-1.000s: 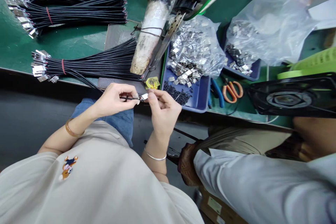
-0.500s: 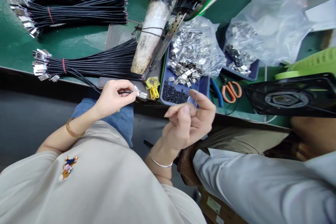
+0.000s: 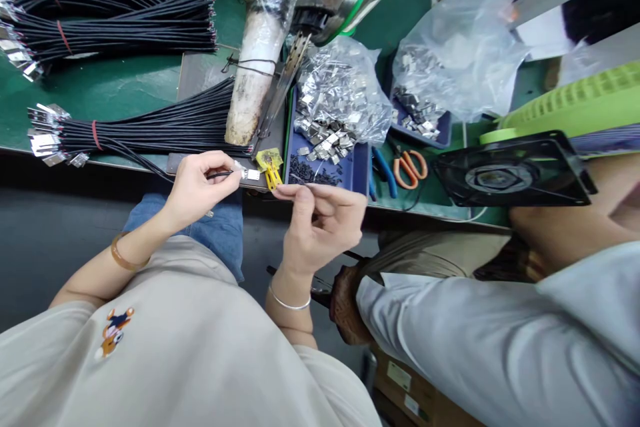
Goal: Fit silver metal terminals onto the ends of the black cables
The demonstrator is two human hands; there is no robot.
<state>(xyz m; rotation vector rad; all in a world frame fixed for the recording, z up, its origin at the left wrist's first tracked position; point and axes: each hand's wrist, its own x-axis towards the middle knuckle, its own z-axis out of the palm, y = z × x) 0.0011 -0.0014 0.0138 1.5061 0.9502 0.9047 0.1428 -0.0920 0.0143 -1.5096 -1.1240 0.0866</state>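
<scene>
Partly hidden between pinching fingers of the left hand [image 3: 197, 188]: a black cable [image 3: 218, 175], with a metal connector [image 3: 251, 175] jutting out by the front edge of the counter [image 3: 143, 83]. At the right hand [image 3: 324, 217]: thumb and forefinger pressed together, pointing left; impossible to tell whether on anything tiny.

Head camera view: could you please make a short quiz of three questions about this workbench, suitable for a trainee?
1. True or false: the left hand holds a black cable that has a metal connector at its end.
2. Multiple choice: what colour is the band around the cable bundle nearest that hand? (a) green (b) red (c) white
3. Compare: which lies closer to the black fan, the blue-handled tool or the orange-handled tool?

Key: 1. True. 2. (b) red. 3. The orange-handled tool.
</scene>
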